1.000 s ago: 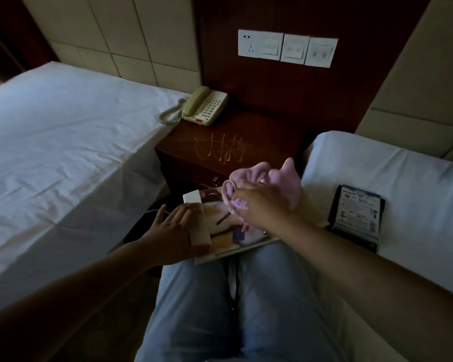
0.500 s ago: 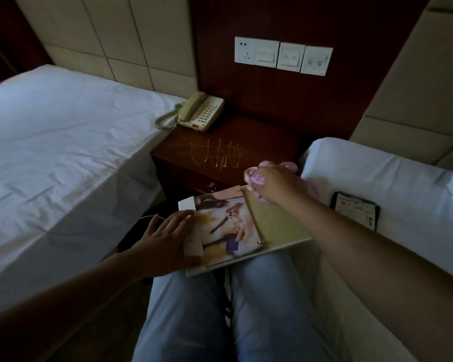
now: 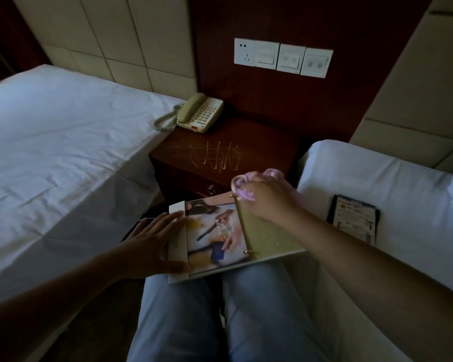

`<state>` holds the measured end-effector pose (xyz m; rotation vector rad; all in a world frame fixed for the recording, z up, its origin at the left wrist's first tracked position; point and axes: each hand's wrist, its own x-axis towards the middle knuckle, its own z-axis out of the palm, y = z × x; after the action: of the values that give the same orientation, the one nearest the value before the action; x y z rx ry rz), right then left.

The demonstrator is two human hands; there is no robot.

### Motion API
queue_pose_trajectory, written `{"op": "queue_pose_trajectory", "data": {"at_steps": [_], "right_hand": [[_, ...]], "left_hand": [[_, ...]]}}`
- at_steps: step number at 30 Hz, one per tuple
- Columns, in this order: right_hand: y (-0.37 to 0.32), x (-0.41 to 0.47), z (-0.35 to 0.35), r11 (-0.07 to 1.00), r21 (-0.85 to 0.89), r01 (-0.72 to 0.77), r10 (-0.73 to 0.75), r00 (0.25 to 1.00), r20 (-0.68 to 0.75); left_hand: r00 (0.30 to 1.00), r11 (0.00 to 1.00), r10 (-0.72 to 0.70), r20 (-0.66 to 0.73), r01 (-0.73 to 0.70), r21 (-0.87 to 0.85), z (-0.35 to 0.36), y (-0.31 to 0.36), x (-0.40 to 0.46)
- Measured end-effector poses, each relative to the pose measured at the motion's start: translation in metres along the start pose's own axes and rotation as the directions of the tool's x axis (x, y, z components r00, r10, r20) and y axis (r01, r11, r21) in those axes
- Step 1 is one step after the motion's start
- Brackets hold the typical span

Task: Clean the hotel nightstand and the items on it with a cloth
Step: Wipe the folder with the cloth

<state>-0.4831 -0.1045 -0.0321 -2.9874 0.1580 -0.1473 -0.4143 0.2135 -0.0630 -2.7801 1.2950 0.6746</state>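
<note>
Head view: A ring-bound booklet (image 3: 220, 239) lay open across the person's lap, in front of the nightstand (image 3: 220, 152). The left hand (image 3: 152, 246) rested flat, fingers extended, on the booklet's left edge. The right hand (image 3: 267, 202) was clenched around a bunched pink cloth (image 3: 242, 185) at the booklet's far right corner, near the rings.

The booklet appeared light, with stiff glossy pages, probably slippery; it was best steadied at an outer edge, away from the rings. The cloth appeared soft and compliant and could be gripped anywhere. A telephone (image 3: 200, 113) stood at the nightstand's rear left, near pale scribble marks (image 3: 215, 155) on the top.
</note>
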Motion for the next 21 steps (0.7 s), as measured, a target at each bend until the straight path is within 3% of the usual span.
{"op": "queue_pose_trajectory", "data": {"at_steps": [3,5,10,11,12,13,14,16,18,21], "right_hand": [[-0.009,-0.044,-0.003,0.966,0.099,0.238,-0.242,0.970,0.032],[0.004,-0.068,-0.008,0.941,0.131,0.313,-0.322,0.945,0.054],[0.038,-0.054,-0.009,0.999,0.042,0.015,-0.016,1.000,0.011],[0.025,-0.052,-0.010,0.997,0.055,0.063,-0.065,0.997,0.037],[0.015,-0.051,-0.002,0.972,0.090,0.219,-0.219,0.976,-0.011],[-0.002,-0.056,0.003,0.944,0.201,0.264,-0.262,0.964,-0.035],[-0.014,-0.067,0.006,0.941,0.215,0.261,-0.275,0.961,0.039],[-0.019,-0.094,0.003,0.969,0.172,0.176,-0.178,0.984,-0.003],[-0.007,-0.115,-0.007,0.957,0.245,0.156,-0.170,0.985,0.038],[0.024,-0.114,-0.017,0.977,0.202,0.071,-0.095,0.989,0.112]], "left_hand": [[1.000,1.000,-0.019,-0.004,0.019,0.011,0.000,-0.006,-0.003],[1.000,1.000,-0.019,0.002,0.019,-0.002,0.002,-0.007,-0.004],[0.999,0.998,-0.041,-0.008,0.041,-0.037,0.004,0.001,-0.005],[0.999,0.998,-0.045,-0.010,0.044,-0.044,0.004,0.002,-0.004],[0.999,0.998,-0.046,-0.011,0.046,-0.043,0.004,0.002,-0.004],[0.999,0.998,-0.046,-0.010,0.046,-0.033,0.003,0.001,-0.004],[0.999,0.999,-0.046,-0.009,0.046,-0.019,0.004,-0.001,-0.005],[0.999,0.999,-0.046,-0.011,0.046,-0.007,0.005,-0.004,-0.005],[0.999,0.999,-0.042,-0.018,0.042,0.001,0.007,-0.004,-0.007],[0.998,0.999,-0.046,-0.036,0.047,0.012,0.008,-0.002,-0.009]]}}
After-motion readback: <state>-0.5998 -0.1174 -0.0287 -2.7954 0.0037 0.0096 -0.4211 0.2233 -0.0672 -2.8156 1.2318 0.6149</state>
